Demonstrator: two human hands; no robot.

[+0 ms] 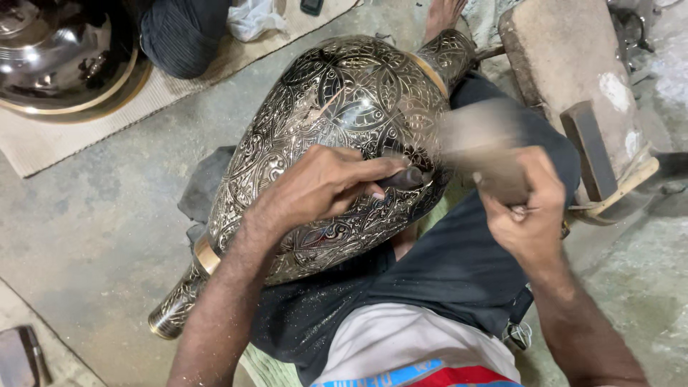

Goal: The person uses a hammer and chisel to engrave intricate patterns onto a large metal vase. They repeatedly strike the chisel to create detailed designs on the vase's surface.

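Observation:
A large engraved metal vase (337, 122), dark with silvery floral patterns, lies on its side across my lap. My left hand (322, 188) rests on its belly and grips a short dark chisel (405, 177) whose tip presses on the engraved surface. My right hand (527, 208) holds a wooden mallet (480, 140), blurred by motion, just above and right of the chisel's end. The vase's neck (450, 54) points away from me and its foot (175, 308) lies at lower left.
A shiny metal bowl (61, 57) sits on a mat at upper left. A stone block (566, 79) with a dark bar (588, 150) leaning on it stands at right. Another person's dark sleeve (183, 36) shows at the top. Concrete floor (93, 215) lies to the left.

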